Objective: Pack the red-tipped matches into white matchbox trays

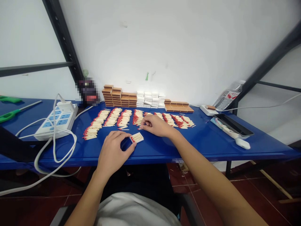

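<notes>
Thumb and fingers of my left hand (pixel 114 149) grip the left end of a small white matchbox tray (pixel 140 138). Several red-tipped matches (pixel 135 138) lie inside it, heads to the left. My right hand (pixel 154 125) is closed in a pinch just behind the tray, at the front of the match piles. A match end shows at its fingertips; how many matches it pinches is hidden. Loose matches (pixel 96 124) lie in slanted rows across the blue table (pixel 155 147), and my right hand covers part of the middle rows.
Brown matchbox sleeves (pixel 118 98) and white trays (pixel 150 99) stand stacked along the wall, with lower brown sleeves (pixel 179 106) beside them. At left are a power strip (pixel 56 121) with looping cables and a green-handled tool (pixel 10 116). A bottle (pixel 229 95) and black case (pixel 232 125) are right.
</notes>
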The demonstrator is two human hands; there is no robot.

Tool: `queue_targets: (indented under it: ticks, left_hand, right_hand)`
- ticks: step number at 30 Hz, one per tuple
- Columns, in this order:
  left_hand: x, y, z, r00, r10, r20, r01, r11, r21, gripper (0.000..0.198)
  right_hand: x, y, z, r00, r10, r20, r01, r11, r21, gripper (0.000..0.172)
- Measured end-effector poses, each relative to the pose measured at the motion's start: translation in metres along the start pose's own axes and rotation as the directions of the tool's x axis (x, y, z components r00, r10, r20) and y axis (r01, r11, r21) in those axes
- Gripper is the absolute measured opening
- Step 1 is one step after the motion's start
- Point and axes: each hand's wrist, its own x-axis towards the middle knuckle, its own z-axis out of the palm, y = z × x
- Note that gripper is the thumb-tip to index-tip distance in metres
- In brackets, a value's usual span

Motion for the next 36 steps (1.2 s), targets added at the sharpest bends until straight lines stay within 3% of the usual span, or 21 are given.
queue_targets:
  ticks: [5,12,27,31,33,36]
  left_hand:
    - [0.000,-0.001,0.001,1.000,-0.001,0.003,0.001,1.000,0.000,0.020]
    - [0.000,-0.003,0.002,1.000,0.000,0.000,0.000,1.000,0.012,0.021]
    - [-0.001,-0.003,0.002,1.000,0.002,0.001,-0.002,1.000,0.011,0.019]
    - [-0.002,-0.005,0.002,1.000,-0.001,0.008,0.001,1.000,-0.006,0.018]
    - [-0.003,-0.005,0.002,1.000,0.004,0.004,-0.004,1.000,-0.015,0.018]
    - [-0.005,-0.006,0.002,1.000,0.019,-0.012,-0.020,0.999,-0.038,0.016]
  right_hand:
    - [-0.002,-0.007,0.001,0.994,-0.067,0.090,0.058,0.994,0.096,0.023]
    - [-0.004,-0.010,0.001,0.992,-0.053,0.116,0.033,0.985,0.168,0.035]
    - [-0.003,-0.013,0.001,0.993,-0.053,0.105,0.030,0.976,0.217,0.035]
    - [0.024,0.001,-0.022,0.999,0.009,-0.033,-0.005,0.994,0.108,0.020]
    - [0.051,0.011,-0.038,0.993,0.029,-0.113,-0.035,0.998,-0.051,0.011]
    - [0.101,0.023,-0.055,0.981,-0.012,-0.192,-0.035,0.970,-0.241,0.012]
